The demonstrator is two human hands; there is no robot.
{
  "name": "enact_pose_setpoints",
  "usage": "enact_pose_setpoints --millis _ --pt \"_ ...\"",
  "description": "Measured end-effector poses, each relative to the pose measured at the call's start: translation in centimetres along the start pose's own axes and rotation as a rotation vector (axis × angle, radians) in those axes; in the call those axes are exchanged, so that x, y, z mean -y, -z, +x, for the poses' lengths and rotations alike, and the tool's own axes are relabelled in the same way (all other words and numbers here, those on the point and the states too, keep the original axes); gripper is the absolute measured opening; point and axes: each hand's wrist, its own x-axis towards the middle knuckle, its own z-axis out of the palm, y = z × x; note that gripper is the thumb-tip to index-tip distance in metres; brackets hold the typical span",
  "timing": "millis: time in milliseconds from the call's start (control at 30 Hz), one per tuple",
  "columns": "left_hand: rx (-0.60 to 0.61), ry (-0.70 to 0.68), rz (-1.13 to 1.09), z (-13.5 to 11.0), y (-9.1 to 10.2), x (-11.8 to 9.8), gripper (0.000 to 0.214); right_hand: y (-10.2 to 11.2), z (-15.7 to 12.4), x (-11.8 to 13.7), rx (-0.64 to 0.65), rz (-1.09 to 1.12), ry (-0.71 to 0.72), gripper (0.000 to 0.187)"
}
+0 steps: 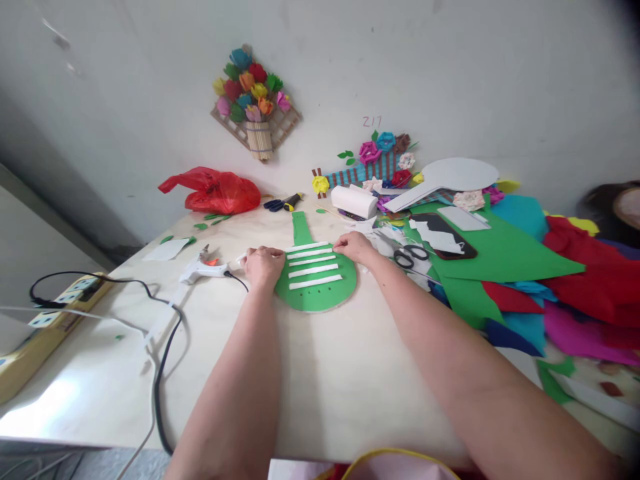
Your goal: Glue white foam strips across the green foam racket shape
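Observation:
A green guitar-shaped cutout (320, 299) lies flat on the table, its narrow neck (301, 228) pointing away from me. Several white strips (314, 269) run across its round body in near-parallel rows, with small dark marks below them. My left hand (264, 265) is at the body's left edge, fingers closed at the left end of the topmost white strip (309, 247). At that strip's right end, my right hand (356, 247) pinches with thumb and finger. Left of my left hand lies a white glue gun (204, 268) with its cord.
Scissors (410, 256), a phone (443, 236) and white scraps lie to the right, before piled coloured sheets (590, 260). A red plastic bag (223, 192) and pliers (293, 201) are at the back. A power strip (55, 320) and cables line the left.

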Motion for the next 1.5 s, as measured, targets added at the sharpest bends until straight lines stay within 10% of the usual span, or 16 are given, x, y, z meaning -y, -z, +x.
enact_pose_setpoints --millis 1500 --pt "-0.011 -0.014 -0.039 0.2 -0.3 0.4 0.021 1.8 -0.2 0.5 0.237 0.157 0.063 0.012"
